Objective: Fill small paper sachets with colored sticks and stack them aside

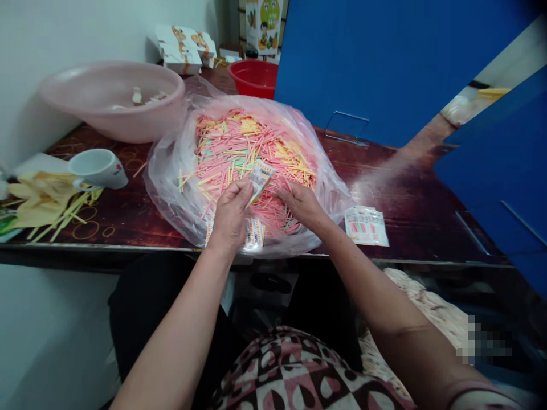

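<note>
A clear plastic bag [171, 165] lies open on the dark wooden table [128, 219], heaped with several thin pink, yellow and green sticks [239, 148]. My left hand [231, 213] is closed on a small printed packet [260, 176], held over the heap. More such packets [255, 232] lie under that hand at the bag's near edge. My right hand [301, 202] rests palm down on the sticks just right of the packet, its fingers curled among them; what they grip is hidden.
A pink basin [111, 99] stands at the back left and a red bowl [254, 77] behind the bag. A white cup [98, 169] and yellow sticks [47, 199] lie at left. A stack of packets [366, 226] sits right of the bag. Blue panels [384, 62] rise at right.
</note>
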`<action>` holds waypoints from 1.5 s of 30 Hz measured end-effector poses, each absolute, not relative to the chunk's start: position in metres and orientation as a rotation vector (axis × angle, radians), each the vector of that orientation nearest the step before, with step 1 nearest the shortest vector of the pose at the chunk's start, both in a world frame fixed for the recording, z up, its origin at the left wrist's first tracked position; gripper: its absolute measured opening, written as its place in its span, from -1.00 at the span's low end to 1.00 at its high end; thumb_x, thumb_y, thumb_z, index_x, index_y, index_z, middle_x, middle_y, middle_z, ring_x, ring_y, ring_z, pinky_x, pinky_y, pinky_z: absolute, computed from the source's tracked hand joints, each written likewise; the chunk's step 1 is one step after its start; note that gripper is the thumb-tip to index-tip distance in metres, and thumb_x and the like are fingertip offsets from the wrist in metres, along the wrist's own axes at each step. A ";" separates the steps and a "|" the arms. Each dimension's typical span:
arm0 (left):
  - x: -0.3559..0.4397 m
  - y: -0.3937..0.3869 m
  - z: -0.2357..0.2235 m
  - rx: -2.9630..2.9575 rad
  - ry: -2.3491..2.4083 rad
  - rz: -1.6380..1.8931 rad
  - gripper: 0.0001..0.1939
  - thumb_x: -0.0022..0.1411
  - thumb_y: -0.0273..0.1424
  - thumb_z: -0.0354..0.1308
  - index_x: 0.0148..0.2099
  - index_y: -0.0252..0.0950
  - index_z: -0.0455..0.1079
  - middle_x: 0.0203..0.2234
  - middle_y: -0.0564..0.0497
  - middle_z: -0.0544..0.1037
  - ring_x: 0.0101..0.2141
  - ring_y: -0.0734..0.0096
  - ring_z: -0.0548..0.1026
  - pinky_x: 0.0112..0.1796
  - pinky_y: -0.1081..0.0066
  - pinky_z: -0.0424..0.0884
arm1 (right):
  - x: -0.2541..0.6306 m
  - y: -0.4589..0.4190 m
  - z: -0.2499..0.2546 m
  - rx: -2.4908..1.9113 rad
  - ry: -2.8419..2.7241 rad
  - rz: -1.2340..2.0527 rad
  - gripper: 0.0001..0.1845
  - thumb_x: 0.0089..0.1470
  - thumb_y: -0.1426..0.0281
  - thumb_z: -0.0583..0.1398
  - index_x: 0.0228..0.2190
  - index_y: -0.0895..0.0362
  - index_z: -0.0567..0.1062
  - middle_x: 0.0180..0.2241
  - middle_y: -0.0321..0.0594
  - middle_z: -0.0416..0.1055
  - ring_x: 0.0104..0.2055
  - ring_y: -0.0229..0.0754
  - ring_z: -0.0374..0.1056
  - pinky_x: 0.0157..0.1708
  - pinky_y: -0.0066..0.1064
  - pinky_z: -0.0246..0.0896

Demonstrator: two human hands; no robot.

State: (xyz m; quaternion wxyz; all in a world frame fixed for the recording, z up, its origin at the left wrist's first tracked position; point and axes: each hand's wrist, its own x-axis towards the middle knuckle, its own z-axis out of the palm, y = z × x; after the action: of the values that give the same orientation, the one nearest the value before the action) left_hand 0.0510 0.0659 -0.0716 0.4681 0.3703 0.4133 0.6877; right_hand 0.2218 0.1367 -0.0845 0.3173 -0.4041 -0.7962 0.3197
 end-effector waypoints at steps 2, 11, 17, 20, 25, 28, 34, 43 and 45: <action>0.051 0.065 -0.071 0.932 1.004 1.705 -0.67 0.16 -0.10 0.41 -0.38 -0.20 0.42 -0.29 0.02 0.61 0.03 0.19 0.54 0.24 0.10 0.36 | 0.221 0.134 -0.085 -1.049 -2.090 0.910 -0.57 0.36 0.10 0.05 -0.44 0.10 0.40 -0.45 -0.27 0.40 -0.39 -0.21 0.30 -0.31 -0.38 0.15; 0.069 0.055 -0.066 1.259 0.963 1.420 -0.67 0.23 -0.09 0.35 -0.35 -0.25 0.49 0.14 -0.13 0.58 0.24 0.04 0.43 0.30 0.04 0.23 | 0.205 0.130 -0.106 -1.104 -2.173 0.790 -0.83 0.19 0.30 0.23 -0.42 0.10 0.50 -0.34 -0.14 0.51 -0.16 -0.04 0.40 -0.12 -0.26 0.26; 0.070 0.059 -0.065 0.780 0.833 1.660 -0.77 0.19 -0.23 0.40 -0.34 -0.23 0.46 -0.14 -0.02 0.65 0.17 0.16 0.50 0.29 0.13 0.29 | 0.198 0.130 -0.083 -0.862 -1.505 1.292 -0.63 0.28 0.10 0.15 -0.45 0.08 0.44 -0.46 -0.29 0.41 -0.37 -0.22 0.35 -0.26 -0.36 0.32; 0.074 0.060 -0.068 0.637 0.746 1.574 -0.80 0.16 -0.28 0.42 -0.28 -0.25 0.51 -0.22 -0.02 0.65 0.13 0.16 0.53 0.25 0.17 0.36 | 0.184 0.126 -0.074 -0.668 -1.099 1.424 -0.67 0.19 0.04 0.24 -0.34 0.05 0.47 -0.37 -0.30 0.48 -0.28 -0.22 0.44 -0.22 -0.38 0.39; 0.079 0.058 -0.072 0.603 0.715 1.488 -0.77 0.12 -0.27 0.44 -0.26 -0.29 0.53 -0.24 -0.06 0.66 0.09 0.12 0.54 0.17 0.20 0.41 | 0.158 0.113 -0.083 -0.687 -0.950 1.468 -0.71 0.03 0.12 0.34 -0.31 0.04 0.50 -0.40 -0.31 0.52 -0.19 -0.13 0.50 -0.22 -0.34 0.44; 0.076 0.057 -0.073 0.667 0.827 1.498 -0.77 0.12 -0.26 0.43 -0.32 -0.29 0.50 -0.21 -0.06 0.65 0.05 0.19 0.55 0.13 0.27 0.41 | 0.162 0.114 -0.084 -0.717 -0.944 1.462 -0.73 0.04 0.13 0.32 -0.36 0.05 0.50 -0.43 -0.31 0.51 -0.24 -0.14 0.49 -0.23 -0.34 0.43; 0.066 0.062 -0.076 0.793 1.151 1.654 -0.83 0.06 -0.32 0.40 -0.33 -0.26 0.52 -0.44 0.10 0.55 -0.39 0.47 0.46 -0.25 0.45 0.41 | 0.201 0.122 -0.064 -0.761 -0.993 1.363 -0.67 0.10 0.10 0.33 -0.27 0.06 0.45 -0.53 -0.45 0.27 -0.56 -0.35 0.19 -0.49 -0.46 0.24; 0.065 0.063 -0.081 0.820 1.247 1.660 -0.83 0.05 -0.32 0.36 -0.31 -0.25 0.47 -0.47 0.11 0.51 -0.45 0.48 0.41 -0.35 0.47 0.37 | 0.214 0.107 -0.060 -1.038 -1.441 1.203 -0.48 0.05 -0.14 0.28 -0.38 0.06 0.41 -0.58 -0.45 0.11 -0.57 -0.36 -0.01 -0.57 -0.46 -0.03; 0.065 0.062 -0.083 0.894 1.275 1.649 -0.83 0.09 -0.31 0.35 -0.29 -0.25 0.48 -0.44 0.09 0.51 -0.41 0.46 0.42 -0.32 0.46 0.38 | 0.214 0.106 -0.059 -1.028 -1.573 1.177 -0.45 -0.01 -0.15 0.31 -0.47 0.08 0.39 -0.56 -0.41 0.17 -0.51 -0.34 0.04 -0.51 -0.45 0.01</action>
State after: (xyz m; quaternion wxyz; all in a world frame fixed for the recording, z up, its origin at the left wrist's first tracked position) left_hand 0.0651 0.0619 -0.0830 0.4228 0.3573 0.5094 0.6589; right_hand 0.2136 0.1060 -0.0595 0.4460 -0.4148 -0.6351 0.4750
